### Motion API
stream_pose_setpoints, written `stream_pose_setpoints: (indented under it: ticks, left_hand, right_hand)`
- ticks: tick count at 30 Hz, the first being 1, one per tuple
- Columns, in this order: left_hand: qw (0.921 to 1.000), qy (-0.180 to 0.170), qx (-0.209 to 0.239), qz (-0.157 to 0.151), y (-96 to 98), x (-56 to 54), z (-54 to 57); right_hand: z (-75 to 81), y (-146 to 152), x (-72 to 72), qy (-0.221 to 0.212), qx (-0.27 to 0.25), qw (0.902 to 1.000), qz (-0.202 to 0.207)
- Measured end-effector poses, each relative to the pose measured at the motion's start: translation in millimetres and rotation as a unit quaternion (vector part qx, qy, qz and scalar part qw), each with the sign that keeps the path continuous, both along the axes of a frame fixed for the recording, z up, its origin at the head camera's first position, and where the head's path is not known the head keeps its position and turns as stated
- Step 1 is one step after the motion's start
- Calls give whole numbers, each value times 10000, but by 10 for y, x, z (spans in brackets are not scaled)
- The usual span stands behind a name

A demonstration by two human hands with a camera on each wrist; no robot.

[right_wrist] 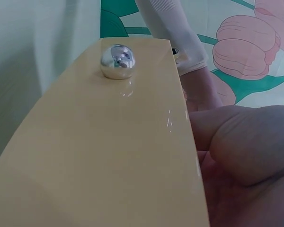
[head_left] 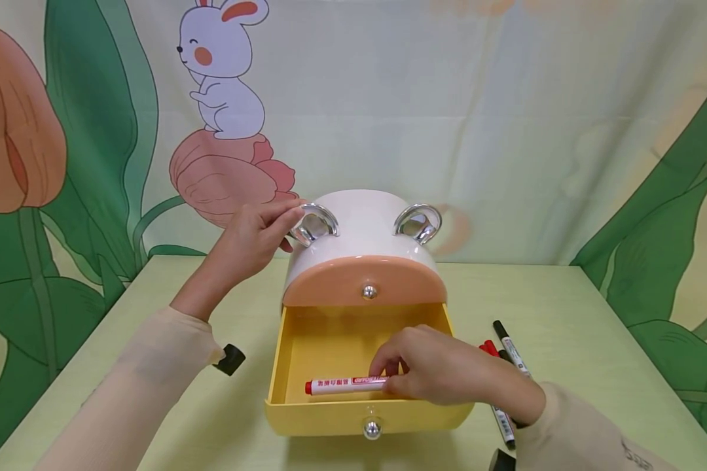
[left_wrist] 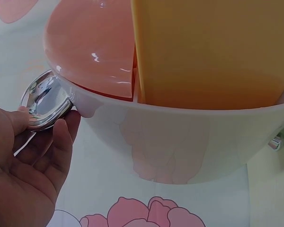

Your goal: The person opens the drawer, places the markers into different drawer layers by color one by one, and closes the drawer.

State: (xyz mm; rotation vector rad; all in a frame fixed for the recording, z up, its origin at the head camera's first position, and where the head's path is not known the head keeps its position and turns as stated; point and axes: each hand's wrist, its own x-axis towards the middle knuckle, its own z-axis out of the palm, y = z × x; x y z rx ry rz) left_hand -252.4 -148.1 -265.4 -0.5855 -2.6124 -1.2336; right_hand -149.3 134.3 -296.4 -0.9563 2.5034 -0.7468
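A white storage box (head_left: 362,219) with silver ears stands on the table, its lower yellow drawer (head_left: 324,420) pulled out. My left hand (head_left: 249,241) grips the left ear (left_wrist: 46,101), thumb on one face and fingers behind it. Inside the drawer, near its front wall, my right hand (head_left: 438,365) pinches a white whiteboard marker with a red cap (head_left: 336,386). The marker lies sideways, its right end hidden by the fingers. From the right wrist, the drawer's front with its round silver knob (right_wrist: 118,61) hides the marker and most of the fingers.
Above the open drawer, an orange upper drawer (head_left: 336,281) is closed. Several red and black markers (head_left: 512,350) lie on the table (head_left: 601,366) right of the box, partly behind the right forearm. A printed cloth (head_left: 353,91) hangs behind the table.
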Motion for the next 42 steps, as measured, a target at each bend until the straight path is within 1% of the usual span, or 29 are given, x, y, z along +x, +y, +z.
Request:
stream_pose_setpoints:
  ticks: [6,13,17,21,27,30,33,37,42]
  left_hand:
    - [10000,-21,1,-39,8,-10,2]
    - [10000,-17,-3,-80,13,-19,5]
    - [10000,-35,-16,-89,20,-21,10]
    - [9999,-65,-69,-66,19,-12,26]
    - [9999,-89,-112,-22,7,7,60]
    - [9998,-127,-126,-28,2,15,73]
    - [9998,-172,-134,-26,-2,23,80]
    - [9996,-244,-116,-7,-4,35,82]
    - [9995,-298,-141,3,3,48,85]
  right_hand:
    - [-9,27,-3,-8,-120,9999,-56]
    - [-10,90,-14,161,-321,9993,-66]
    - [18,154,-5,300,-526,9980,-194]
    - [82,249,21,461,-752,9949,-488]
    - [202,436,58,561,-1057,9879,-989]
    - [245,551,73,602,-1125,9840,-1243]
    - [265,673,81,582,-1080,9807,-1524]
    - [226,860,75,436,-1047,9756,-1882]
    - [89,1095,64,287,-1063,9695,-2189]
